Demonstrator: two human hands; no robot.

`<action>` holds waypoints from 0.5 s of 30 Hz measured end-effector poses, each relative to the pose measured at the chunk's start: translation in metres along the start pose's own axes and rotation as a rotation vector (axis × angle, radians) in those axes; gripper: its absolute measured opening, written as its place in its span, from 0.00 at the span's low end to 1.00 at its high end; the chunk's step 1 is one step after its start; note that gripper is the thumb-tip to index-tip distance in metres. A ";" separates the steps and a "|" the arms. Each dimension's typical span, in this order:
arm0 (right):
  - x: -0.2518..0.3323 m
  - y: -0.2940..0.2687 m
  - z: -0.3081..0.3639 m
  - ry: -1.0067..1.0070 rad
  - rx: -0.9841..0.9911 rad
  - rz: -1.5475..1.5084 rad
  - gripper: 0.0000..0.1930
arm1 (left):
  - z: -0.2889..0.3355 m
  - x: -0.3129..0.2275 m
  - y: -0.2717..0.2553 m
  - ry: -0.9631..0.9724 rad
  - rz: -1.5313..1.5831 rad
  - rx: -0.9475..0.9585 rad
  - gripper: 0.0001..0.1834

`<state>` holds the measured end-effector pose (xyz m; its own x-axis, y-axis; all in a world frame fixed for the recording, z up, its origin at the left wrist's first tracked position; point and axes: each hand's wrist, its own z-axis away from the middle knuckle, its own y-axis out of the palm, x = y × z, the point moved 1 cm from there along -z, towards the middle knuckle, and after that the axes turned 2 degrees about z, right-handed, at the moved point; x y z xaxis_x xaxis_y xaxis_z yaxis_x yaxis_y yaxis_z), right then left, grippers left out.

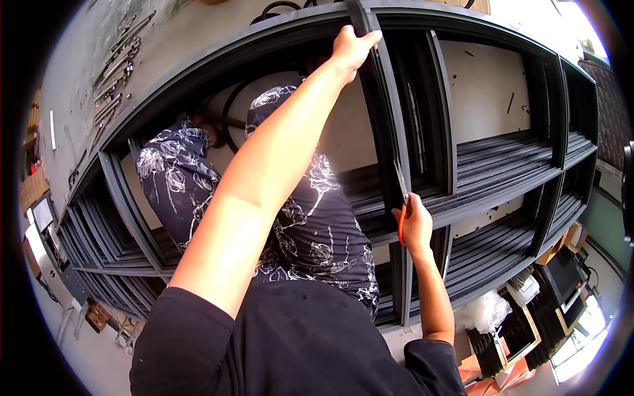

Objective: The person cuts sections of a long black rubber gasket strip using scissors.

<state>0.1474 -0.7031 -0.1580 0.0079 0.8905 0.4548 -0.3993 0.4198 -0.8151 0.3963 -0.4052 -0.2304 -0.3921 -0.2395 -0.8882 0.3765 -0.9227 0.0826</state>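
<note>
A stack of black window-like frames (492, 212) spreads around me, with upright and cross bars dividing it. At the far side, my left hand (351, 51) is closed over the edge of a black bar (389, 99), its thumb reaching across the top. What lies under its fingers is hidden. Nearer to me, my right hand (416, 224) grips scissors (402, 228) by their orange handle. Their thin metal blades point away from me and lie along the same bar. I cannot make out whether the blades are apart.
My legs in patterned dark trousers (323, 237) are inside one frame opening. Several metal tools (119, 72) lie on the floor at the far left. A clear plastic bag (485, 311) and boxes (571, 239) stand at the right. Black cable curls (281, 6) beyond the frames.
</note>
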 end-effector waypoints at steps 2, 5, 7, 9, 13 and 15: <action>0.006 0.001 0.001 -0.069 0.003 0.116 0.18 | 0.000 0.000 0.001 0.013 -0.058 -0.009 0.19; 0.007 0.000 0.002 -0.144 0.026 0.269 0.14 | 0.004 0.000 0.004 0.061 -0.395 -0.096 0.28; -0.005 0.001 0.005 -0.077 0.060 0.261 0.14 | 0.008 -0.005 0.007 -0.081 -0.508 -0.029 0.28; -0.004 -0.009 0.004 -0.014 0.114 0.270 0.15 | 0.019 -0.012 0.008 -0.092 -0.709 -0.025 0.30; -0.010 -0.019 -0.004 0.006 0.201 0.293 0.16 | 0.015 -0.011 0.003 -0.111 -0.692 0.034 0.27; -0.011 -0.021 -0.007 -0.030 0.224 0.225 0.16 | 0.012 -0.007 0.003 -0.194 -0.565 0.116 0.24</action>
<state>0.1619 -0.7207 -0.1480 -0.1297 0.9497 0.2850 -0.5798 0.1605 -0.7988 0.3901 -0.4096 -0.2191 -0.6545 0.2566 -0.7111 -0.0241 -0.9473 -0.3196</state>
